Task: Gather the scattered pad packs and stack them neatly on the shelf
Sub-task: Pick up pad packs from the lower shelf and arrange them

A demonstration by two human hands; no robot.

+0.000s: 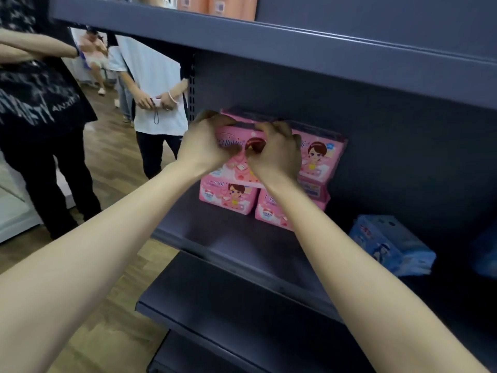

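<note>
Forearms (113,251) reach in, left hand (207,142) and right hand (278,157) both curling fingers over the top pink pack (238,131), likely squaring it on the stack (228,196) on the shelf (228,246) (a blue pack (390,243) lies aside).

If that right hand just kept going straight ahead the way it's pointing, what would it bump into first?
The upper pink pack, which the right hand grips along its top edge. Behind that pack probably comes the shelf's dark back panel, though the depth there is unclear.
</note>
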